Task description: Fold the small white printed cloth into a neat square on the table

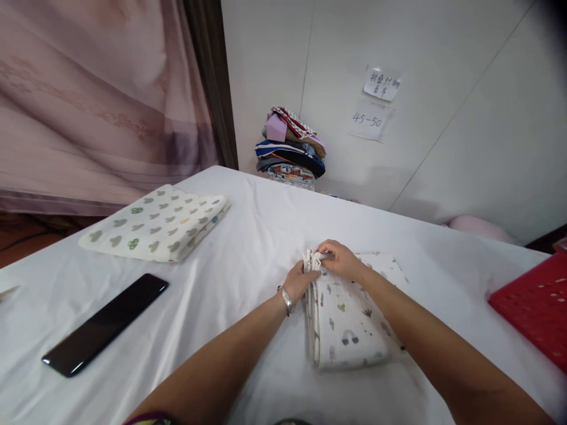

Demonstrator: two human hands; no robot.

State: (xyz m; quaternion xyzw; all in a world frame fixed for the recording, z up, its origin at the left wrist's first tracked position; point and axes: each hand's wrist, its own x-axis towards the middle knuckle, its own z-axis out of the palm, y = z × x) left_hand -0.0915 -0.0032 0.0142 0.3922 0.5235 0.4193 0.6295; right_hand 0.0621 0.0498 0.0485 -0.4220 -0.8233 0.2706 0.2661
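A white cloth printed with small rainbows and plants lies folded in several layers on the table, right of centre. My left hand, with a silver bracelet at the wrist, grips the layered left edge of this cloth near its far corner. Just beyond it, my right hand pinches the same far corner, where the layers are bunched and wavy. The right forearm passes over the cloth and hides part of its right side. Some of the right fingertips are hidden in the folds.
Another folded cloth, with grey mushroom-like prints, lies at the far left of the white-covered table. A black phone-like slab is nearer. A red perforated basket stands at the right edge. Stacked fabrics rise beyond the table by the wall.
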